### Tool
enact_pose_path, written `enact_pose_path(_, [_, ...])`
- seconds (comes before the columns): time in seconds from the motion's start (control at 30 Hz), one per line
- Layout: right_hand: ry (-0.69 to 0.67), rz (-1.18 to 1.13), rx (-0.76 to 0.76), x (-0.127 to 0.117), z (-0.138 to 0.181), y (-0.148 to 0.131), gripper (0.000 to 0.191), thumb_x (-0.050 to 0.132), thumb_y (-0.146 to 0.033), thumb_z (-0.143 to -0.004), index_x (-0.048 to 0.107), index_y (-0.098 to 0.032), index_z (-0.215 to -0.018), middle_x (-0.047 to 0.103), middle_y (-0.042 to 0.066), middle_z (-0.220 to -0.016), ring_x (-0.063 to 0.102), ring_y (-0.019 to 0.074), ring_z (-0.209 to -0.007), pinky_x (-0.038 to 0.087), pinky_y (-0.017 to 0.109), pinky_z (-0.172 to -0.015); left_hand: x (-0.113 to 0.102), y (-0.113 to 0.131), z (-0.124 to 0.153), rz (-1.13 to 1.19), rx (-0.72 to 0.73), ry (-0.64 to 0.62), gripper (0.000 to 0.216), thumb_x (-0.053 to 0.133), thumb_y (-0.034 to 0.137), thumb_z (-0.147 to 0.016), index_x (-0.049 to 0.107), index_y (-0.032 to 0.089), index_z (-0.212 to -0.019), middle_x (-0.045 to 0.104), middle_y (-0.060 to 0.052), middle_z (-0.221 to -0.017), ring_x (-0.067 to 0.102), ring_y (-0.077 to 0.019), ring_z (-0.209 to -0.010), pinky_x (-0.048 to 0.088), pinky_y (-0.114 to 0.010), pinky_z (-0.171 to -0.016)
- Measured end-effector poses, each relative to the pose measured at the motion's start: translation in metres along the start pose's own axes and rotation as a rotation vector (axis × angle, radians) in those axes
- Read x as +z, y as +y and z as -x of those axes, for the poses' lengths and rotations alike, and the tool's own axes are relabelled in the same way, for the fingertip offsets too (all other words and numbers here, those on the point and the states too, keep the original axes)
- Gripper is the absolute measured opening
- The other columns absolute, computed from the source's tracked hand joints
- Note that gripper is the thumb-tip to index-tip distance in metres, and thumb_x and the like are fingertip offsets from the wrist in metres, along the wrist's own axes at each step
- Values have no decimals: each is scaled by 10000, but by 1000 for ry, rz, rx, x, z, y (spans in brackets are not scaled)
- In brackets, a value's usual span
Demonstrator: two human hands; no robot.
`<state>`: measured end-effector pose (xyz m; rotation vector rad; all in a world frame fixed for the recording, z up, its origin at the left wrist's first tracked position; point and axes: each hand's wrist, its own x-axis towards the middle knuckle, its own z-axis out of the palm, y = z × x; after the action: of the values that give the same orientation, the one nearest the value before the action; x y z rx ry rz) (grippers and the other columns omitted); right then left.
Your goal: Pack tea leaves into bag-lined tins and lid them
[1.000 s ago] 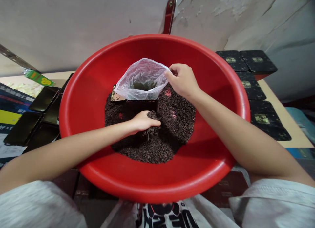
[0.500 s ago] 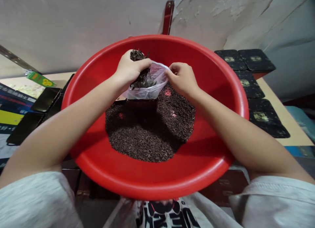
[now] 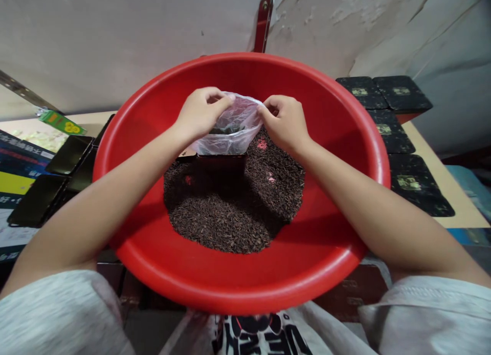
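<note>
Nearest me, below both wrists, the pile of dark tea leaves lies in the bottom of the red basin. A second ago my left hand was buried in it, and now nothing touches it. Half a second ago that hand held a clump of leaves over the plastic bag. The clump is gone from it now, and its fingers are closed in a pinch on the bag's left rim. My right hand has not shifted and still pinches the right rim, so the bag's mouth is stretched between the two hands. The bag sits in a dark box that stands in the leaves just under my hands, with some leaves showing through the clear film. Out past my right hand, beyond the basin's rim, black tins lie flat in rows on the pale table. Out past my left hand, open black trays lie beside printed cartons, with a green packet farther back. Beyond both hands rises a grey wall with flaking plaster, and a red bracket is fixed to it right behind the basin.
</note>
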<state>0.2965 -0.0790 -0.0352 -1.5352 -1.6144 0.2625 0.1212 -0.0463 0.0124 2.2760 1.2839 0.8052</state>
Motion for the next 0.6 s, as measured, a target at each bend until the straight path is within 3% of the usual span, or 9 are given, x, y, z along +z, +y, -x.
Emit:
enact_pose_path(0.07, [0,1,3,-1,0,-1,231,511,-283,-819,477,-194,-609,555,31,-651,490,145,-641,389,312,-646,2,7,18,-132,187,96,183,476,267,-848,619,152,-852,658,-67,-895,606,-189,-870,449,-358,-863])
enact_pose_path(0.1, [1,2,6,-1,1,-2,227,512,-275,-817,475,-194,-609,553,29,-650,488,143,-635,388,313,-646,6,9,30,-205,300,43,176,481,269,-845,621,161,-849,656,-67,-893,604,-199,-884,443,-371,-876])
enact_pose_path(0.17, [1,8,18,-1,2,-3,213,514,-252,-815,476,-195,-612,552,28,-651,485,142,-627,389,317,-653,21,8,59,-348,476,-281,196,484,299,-848,633,173,-867,658,-71,-886,609,-227,-902,444,-397,-882])
enact_pose_path(0.23, [-1,18,30,-1,2,-5,206,514,-241,-817,483,-196,-619,552,29,-654,488,145,-634,390,322,-661,41,-2,88,-498,462,-662,259,492,330,-852,640,145,-957,660,-115,-956,611,-260,-936,454,-407,-874])
enact_pose_path(0.33, [-2,33,30,-1,3,-5,216,512,-260,-828,495,-193,-624,551,32,-652,499,151,-657,392,322,-664,65,-35,113,-716,32,-909,643,586,543,-762,557,69,-1196,531,-247,-1254,504,-373,-1153,401,-485,-960])
enact_pose_path(0.4, [2,36,24,-1,3,-4,232,509,-281,-834,497,-190,-621,549,30,-645,503,150,-654,394,320,-656,73,-65,113,-827,-311,-877,911,548,674,-714,403,46,-1358,362,-294,-1407,334,-434,-1300,259,-590,-1042])
enact_pose_path(0.47, [2,35,21,-1,2,-3,250,509,-301,-837,495,-186,-615,547,29,-637,505,147,-640,396,317,-644,73,-94,103,-845,-599,-766,1065,482,739,-703,196,41,-1455,236,-288,-1477,204,-421,-1374,189,-609,-1069])
enact_pose_path(0.53, [-10,32,12,-2,2,-2,263,507,-322,-841,503,-183,-618,549,31,-636,516,152,-649,401,317,-644,71,-118,91,-814,-762,-707,1138,458,770,-682,63,58,-1478,107,-259,-1522,122,-395,-1407,154,-598,-1090])
enact_pose_path(0.6, [-20,29,-3,-2,1,-1,271,506,-344,-843,517,-182,-626,552,36,-640,530,164,-678,408,321,-655,70,-132,85,-775,-830,-701,1171,476,780,-653,57,63,-1479,45,-233,-1538,83,-384,-1416,180,-580,-1094])
